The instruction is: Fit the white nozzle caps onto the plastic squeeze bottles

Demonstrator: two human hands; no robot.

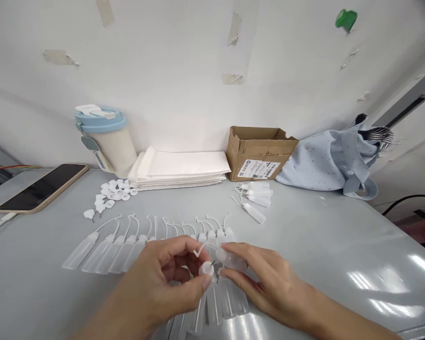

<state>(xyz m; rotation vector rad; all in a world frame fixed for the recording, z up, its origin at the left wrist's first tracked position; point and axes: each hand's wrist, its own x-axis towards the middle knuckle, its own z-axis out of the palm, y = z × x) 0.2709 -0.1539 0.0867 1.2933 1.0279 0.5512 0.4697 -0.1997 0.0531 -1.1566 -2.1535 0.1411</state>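
Note:
My left hand [173, 278] pinches a small white cap [206, 269] with a thin dark needle tip. Facing it, my right hand [262, 278] grips a translucent bottle [233, 260] between thumb and fingers; its thin white strap curls toward the left hand. Cap and bottle are close together, and whether they touch is unclear. Beneath and behind both hands lies a row of translucent bottles [81, 250] with thin straps, partly hidden by the hands. Several white needle caps [116, 190] are piled at the back left. More small bottles [255, 212] lie at the back right.
A phone [42, 187] with a white cable is at the left. Along the wall stand a cup with a blue lid [113, 141], a stack of white packets [184, 165], a cardboard box [257, 158] and a light blue cloth bag [322, 160]. The grey table [326, 245] extends right.

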